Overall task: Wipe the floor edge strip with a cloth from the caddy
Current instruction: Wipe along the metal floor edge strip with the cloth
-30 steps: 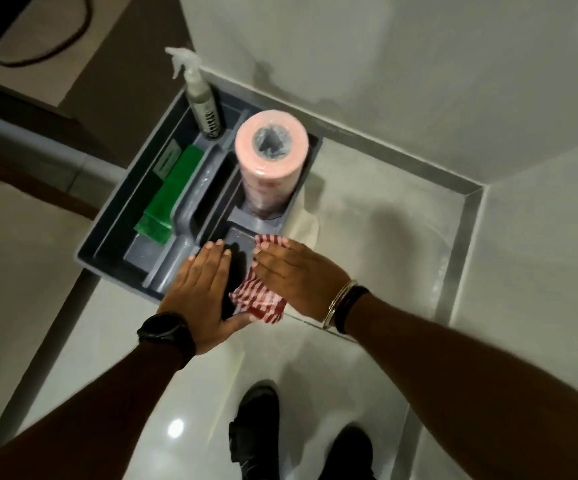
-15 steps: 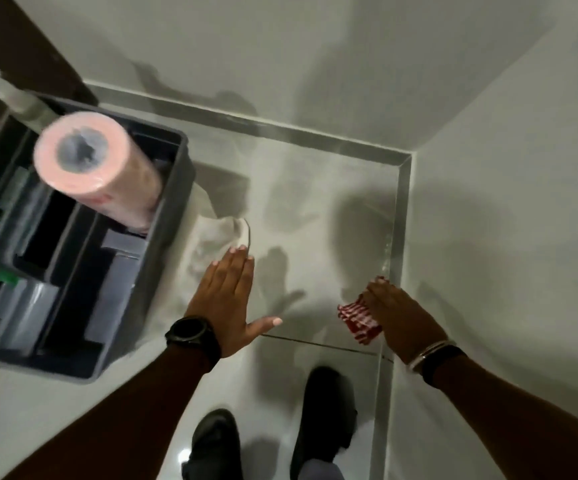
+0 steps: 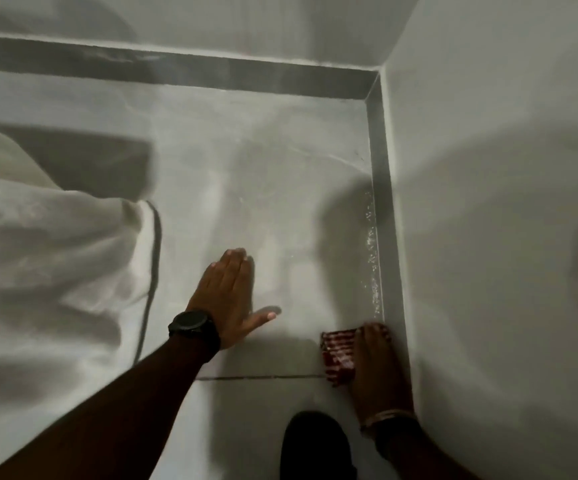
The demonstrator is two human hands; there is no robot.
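Observation:
A red-and-white striped cloth (image 3: 338, 353) lies folded on the floor against the grey edge strip (image 3: 379, 188) along the right wall. My right hand (image 3: 376, 362) presses flat on the cloth, fingers reaching the strip. White specks dot the strip just beyond the cloth. My left hand (image 3: 227, 296) rests flat on the pale floor tile to the left, fingers together, thumb out, holding nothing. The caddy is out of view.
A crumpled white cloth (image 3: 48, 258) with a dark cord (image 3: 152, 271) fills the left side. A second grey strip (image 3: 211, 69) runs along the far wall and meets the first in the corner. My black shoe (image 3: 315, 445) stands at the bottom edge.
My right hand carried the striped cloth from the caddy over to the right wall and set it down on the strip. The view swung right, so the caddy left the frame. My left hand settled flat on the floor.

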